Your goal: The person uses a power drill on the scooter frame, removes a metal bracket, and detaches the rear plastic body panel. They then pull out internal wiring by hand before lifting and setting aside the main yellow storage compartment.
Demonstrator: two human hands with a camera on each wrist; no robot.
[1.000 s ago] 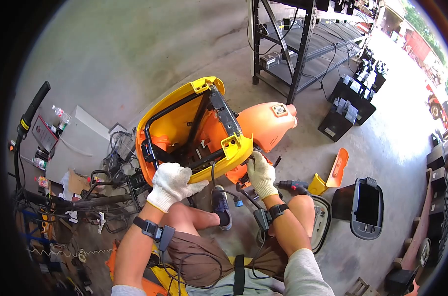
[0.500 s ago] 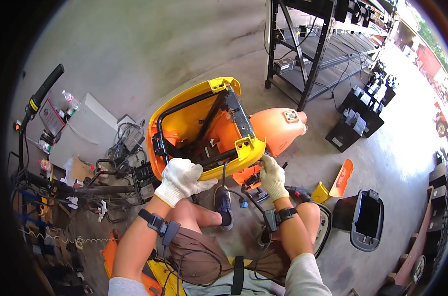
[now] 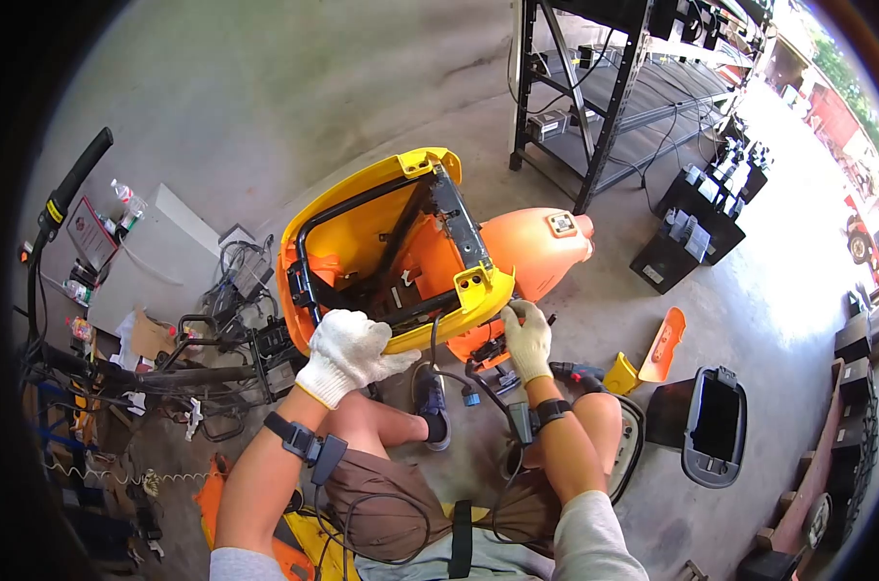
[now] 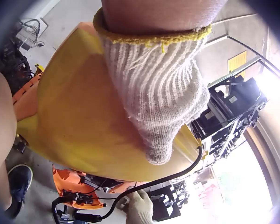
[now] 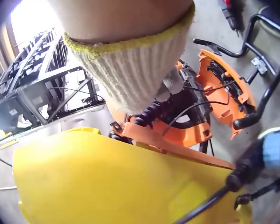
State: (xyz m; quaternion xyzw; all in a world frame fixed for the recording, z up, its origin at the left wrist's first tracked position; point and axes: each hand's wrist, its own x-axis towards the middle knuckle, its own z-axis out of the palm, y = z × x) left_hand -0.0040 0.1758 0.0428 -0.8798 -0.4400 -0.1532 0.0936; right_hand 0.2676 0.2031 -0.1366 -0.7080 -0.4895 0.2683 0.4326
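Note:
A yellow and orange shell (image 3: 459, 321) with a black tube frame inside stands tilted before the person. The gloved left hand (image 3: 347, 356) grips its near rim; in the left wrist view that hand (image 4: 161, 107) has its thumb along the yellow outer face (image 4: 84, 112). At the shell's right corner is the gloved right hand (image 3: 528, 341), next to an orange part (image 3: 478, 344). In the right wrist view the right hand (image 5: 135, 79) is by a black coiled spring (image 5: 149, 112); its fingertips are mostly hidden. A cable with a blue connector (image 3: 471, 397) hangs between the hands.
A black metal rack (image 3: 614, 126) stands beyond, with black boxes (image 3: 670, 254) beside it. Right of the knees lie a drill (image 3: 577, 372), an orange piece (image 3: 663, 346) and a black bin (image 3: 715, 426). A handlebar frame (image 3: 168, 373) is on the left.
The head view has shifted, moving the shell and both hands slightly right and then a little back left. Both hands keep nearly the same places at the shell.

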